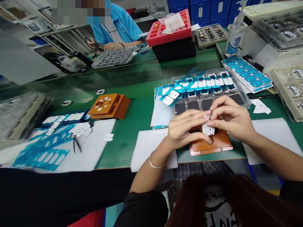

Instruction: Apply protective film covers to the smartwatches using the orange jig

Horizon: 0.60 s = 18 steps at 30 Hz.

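My left hand (183,126) and my right hand (233,119) meet over an orange fixture plate (210,148) at the table's front edge. Between them is a small white plastic part (208,129), its lower end showing. My left thumb and fingers close round its left side. The right thumb and fingertips pinch at its upper right corner and partly hide it. Just beyond the hands lies a clear tray (241,94) of dark parts, with a blue sheet of white stickers (202,83) across it.
White foam sheets (151,148) flank the plate. To the left are an orange block fixture (104,105), black tweezers (77,145) and blue sticker sheets (52,156). A pump bottle (234,39) and a red bin (169,30) stand behind. Across the table sits a co-worker in blue (125,25).
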Tool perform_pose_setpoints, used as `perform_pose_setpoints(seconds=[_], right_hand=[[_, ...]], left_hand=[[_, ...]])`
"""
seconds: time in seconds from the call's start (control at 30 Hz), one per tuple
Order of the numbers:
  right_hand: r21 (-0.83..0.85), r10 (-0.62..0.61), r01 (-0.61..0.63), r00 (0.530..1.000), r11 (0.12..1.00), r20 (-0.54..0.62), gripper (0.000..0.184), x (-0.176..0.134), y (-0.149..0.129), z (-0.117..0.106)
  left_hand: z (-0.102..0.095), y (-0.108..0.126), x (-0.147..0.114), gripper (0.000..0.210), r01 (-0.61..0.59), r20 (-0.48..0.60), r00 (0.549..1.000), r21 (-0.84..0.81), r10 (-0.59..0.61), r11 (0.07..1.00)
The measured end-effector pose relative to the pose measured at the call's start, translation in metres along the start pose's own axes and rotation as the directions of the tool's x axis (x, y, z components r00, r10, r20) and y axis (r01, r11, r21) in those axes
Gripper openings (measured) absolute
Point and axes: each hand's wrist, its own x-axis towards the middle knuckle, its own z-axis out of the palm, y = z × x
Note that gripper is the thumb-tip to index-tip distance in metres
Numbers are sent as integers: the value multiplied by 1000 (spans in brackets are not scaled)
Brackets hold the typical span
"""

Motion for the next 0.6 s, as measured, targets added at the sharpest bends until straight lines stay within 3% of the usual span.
perform_pose_setpoints(seconds=[0.17,0.27,0.33,0.4,0.43,0.5,0.53,0.6], right_hand=[[-103,-129,120,988,987,-82,11,-4,-7,0],[-28,-203,201,965,979,-168,8,-4,-11,-4],[98,-185,214,952,972,-243,10,-1,-11,-13],[94,-105,132,964,987,-246,13,4,-9,-31],[10,-48,51,981,999,-188,13,8,-6,-42],[-286,116,-100,992,953,39,9,14,4,-63],[-436,237,-136,954,890,184,5,17,10,-72],[-639,481,-132,774,758,412,9,20,24,-81]], left_hand=[[-1,-3,-1,70,85,-96,991,-42,-89,996],[-5,-10,-1,58,152,-218,959,-139,-180,979],[-8,-14,-2,52,165,-265,937,-236,-227,958],[-9,-18,-4,48,184,-272,921,-325,-279,927],[-10,-19,-5,47,205,-270,911,-359,-312,911],[-10,-19,-7,51,267,-261,883,-405,-390,874],[-9,-19,-8,54,296,-252,869,-425,-425,856],[-10,-19,-10,58,329,-218,858,-463,-465,823]])
